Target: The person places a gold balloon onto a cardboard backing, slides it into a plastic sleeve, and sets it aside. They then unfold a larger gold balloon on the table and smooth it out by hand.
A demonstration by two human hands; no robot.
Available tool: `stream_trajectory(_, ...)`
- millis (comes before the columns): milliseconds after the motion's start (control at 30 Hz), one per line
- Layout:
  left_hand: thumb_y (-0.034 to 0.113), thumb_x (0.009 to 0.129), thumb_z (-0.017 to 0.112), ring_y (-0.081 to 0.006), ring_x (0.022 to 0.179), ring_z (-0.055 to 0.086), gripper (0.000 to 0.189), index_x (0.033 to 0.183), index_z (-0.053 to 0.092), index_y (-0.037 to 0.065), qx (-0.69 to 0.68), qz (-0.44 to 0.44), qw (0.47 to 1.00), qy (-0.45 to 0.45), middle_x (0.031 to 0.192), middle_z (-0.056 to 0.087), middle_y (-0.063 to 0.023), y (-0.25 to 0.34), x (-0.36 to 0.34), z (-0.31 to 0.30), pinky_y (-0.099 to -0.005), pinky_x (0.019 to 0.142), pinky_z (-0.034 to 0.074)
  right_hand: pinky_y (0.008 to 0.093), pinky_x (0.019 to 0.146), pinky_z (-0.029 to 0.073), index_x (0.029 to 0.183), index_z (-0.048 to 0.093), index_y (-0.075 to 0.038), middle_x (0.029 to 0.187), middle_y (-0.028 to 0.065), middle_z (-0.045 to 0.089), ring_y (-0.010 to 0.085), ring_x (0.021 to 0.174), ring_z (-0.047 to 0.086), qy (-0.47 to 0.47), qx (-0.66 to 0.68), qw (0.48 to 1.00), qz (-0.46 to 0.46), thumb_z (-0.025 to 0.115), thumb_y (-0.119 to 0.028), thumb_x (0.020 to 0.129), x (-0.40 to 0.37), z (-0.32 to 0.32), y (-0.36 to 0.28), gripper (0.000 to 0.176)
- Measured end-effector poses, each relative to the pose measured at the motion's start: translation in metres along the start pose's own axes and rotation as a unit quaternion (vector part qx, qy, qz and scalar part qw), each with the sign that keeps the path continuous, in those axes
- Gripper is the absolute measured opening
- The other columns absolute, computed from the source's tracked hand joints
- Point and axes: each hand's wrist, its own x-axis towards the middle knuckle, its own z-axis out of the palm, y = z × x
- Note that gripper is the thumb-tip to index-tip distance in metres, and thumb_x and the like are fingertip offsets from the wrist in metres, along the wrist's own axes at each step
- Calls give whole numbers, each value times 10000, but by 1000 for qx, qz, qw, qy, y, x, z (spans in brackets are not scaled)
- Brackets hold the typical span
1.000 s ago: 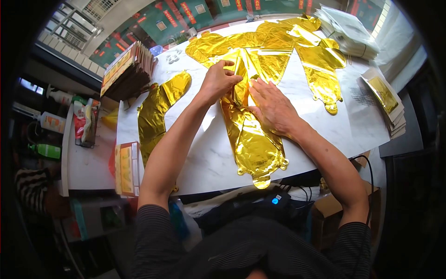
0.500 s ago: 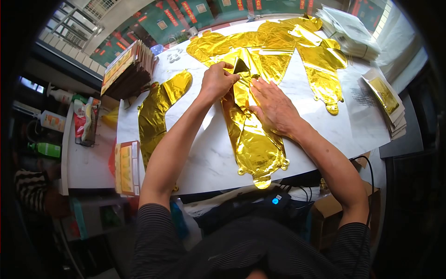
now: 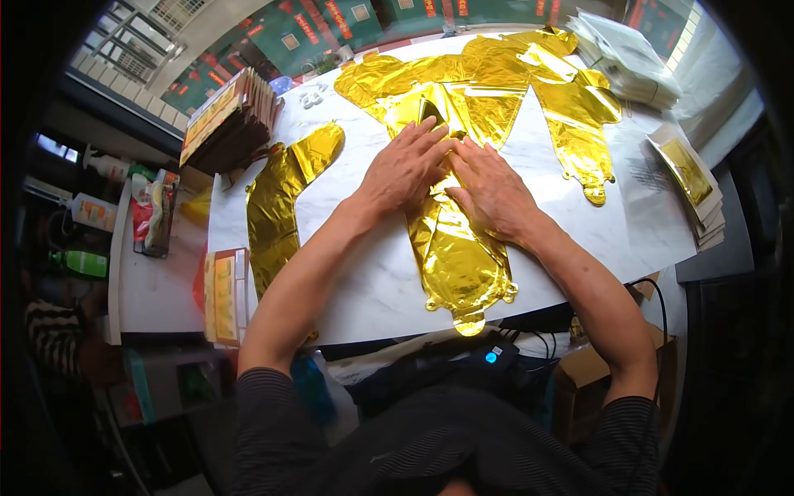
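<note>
A flat gold foil balloon (image 3: 461, 263) lies on the marbled white table, its rounded, tabbed end pointing towards me. Both hands press on its upper part. My left hand (image 3: 405, 165) rests flat there with fingers stretched out, covering some of the foil. Against it on the right lies my right hand (image 3: 495, 186), also flat, its fingertips close to the left ones. A dark folded flap of foil shows just beyond the left fingertips. More gold foil balloons (image 3: 488, 70) spread behind the hands, and another gold balloon (image 3: 273, 217) lies to the left.
A stack of printed packets (image 3: 227, 120) stands at the back left, and a single packet (image 3: 222, 298) lies at the front left edge. Clear plastic bags (image 3: 620, 58) are piled at the back right. Packaged gold foil (image 3: 685, 169) sits at the right edge of the table (image 3: 356, 298).
My left hand has gone from pinching the foil flap to lying flat on the balloon, a little nearer to me. My right hand has stayed almost in place.
</note>
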Motion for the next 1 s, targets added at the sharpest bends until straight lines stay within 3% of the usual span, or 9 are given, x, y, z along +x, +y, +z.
stream_trajectory(33, 254, 936, 670, -364, 1447, 414, 476, 1369, 559, 87, 6, -10, 999, -36, 1464, 534, -131, 2, -4, -1, -500, 1224, 304, 475, 1243, 281, 1443, 491, 21, 1531, 201, 463, 344, 1476, 387, 8, 3, 1000, -2, 627, -299, 997, -1, 0, 0, 565)
stream_trajectory(267, 223, 927, 702, -342, 1407, 466, 473, 1362, 588, 77, 21, -43, 996, -76, 1462, 546, -154, -1, -5, -8, -470, 1183, 371, 475, 1245, 276, 1451, 487, 23, 1530, 196, 466, 344, 1475, 387, 16, 6, 1000, -1, 627, -307, 1000, -1, 0, 2, 576)
stream_trajectory(333, 180, 889, 742, -360, 1322, 538, 471, 1321, 607, 50, -114, -176, 978, -8, 1402, 587, -180, 1, -2, -20, -454, 1100, 456, 475, 1246, 273, 1448, 491, 23, 1532, 192, 465, 341, 1476, 386, 16, 2, 1000, -4, 625, -309, 1001, 0, 2, 3, 573)
stream_trajectory(367, 187, 855, 796, -336, 1144, 660, 479, 1264, 622, 11, -74, -168, 981, 59, 1245, 687, -179, -8, 0, -18, -418, 958, 543, 475, 1248, 270, 1445, 495, 23, 1534, 188, 465, 337, 1477, 385, 16, -2, 1000, -7, 623, -310, 1002, -1, 3, 4, 569)
stream_trajectory(400, 187, 855, 796, -336, 1144, 660, 479, 1264, 622, 11, -74, -169, 981, 59, 1245, 687, -179, -11, 5, -20, -418, 958, 543, 475, 1248, 270, 1445, 495, 23, 1534, 188, 465, 337, 1477, 385, 16, -2, 1000, -8, 623, -310, 1002, -1, 3, 4, 569)
stream_trajectory(467, 236, 854, 822, -283, 977, 724, 500, 1221, 617, -34, -172, -385, 907, 2, 1085, 742, -179, -18, 14, -26, -391, 860, 571, 475, 1248, 271, 1438, 503, 23, 1536, 180, 466, 331, 1476, 386, 18, -1, 1000, 1, 616, -313, 1006, -1, 4, 4, 559)
stream_trajectory(500, 266, 851, 838, -228, 855, 740, 519, 1187, 615, -60, -209, -416, 885, -21, 999, 760, -168, -20, 19, -31, -355, 772, 576, 475, 1248, 271, 1438, 503, 23, 1536, 180, 466, 331, 1476, 386, 18, -1, 1000, 0, 616, -313, 1006, -1, 3, 4, 559)
stream_trajectory(600, 232, 839, 843, -216, 853, 733, 516, 1189, 614, -69, -229, -436, 866, -81, 997, 753, -181, -19, 26, -38, -340, 744, 569, 476, 1248, 271, 1438, 503, 22, 1539, 179, 464, 332, 1476, 387, 13, 4, 1000, 1, 610, -318, 1010, -1, 2, 4, 558)
stream_trajectory(1000, 176, 827, 853, -178, 798, 712, 545, 1247, 593, -55, -318, -454, 826, -101, 966, 751, -175, -26, 29, -32, -307, 673, 560, 468, 1251, 264, 1445, 498, 26, 1542, 192, 464, 327, 1481, 385, 12, 2, 1000, 3, 611, -333, 1005, 0, 3, 4, 578)
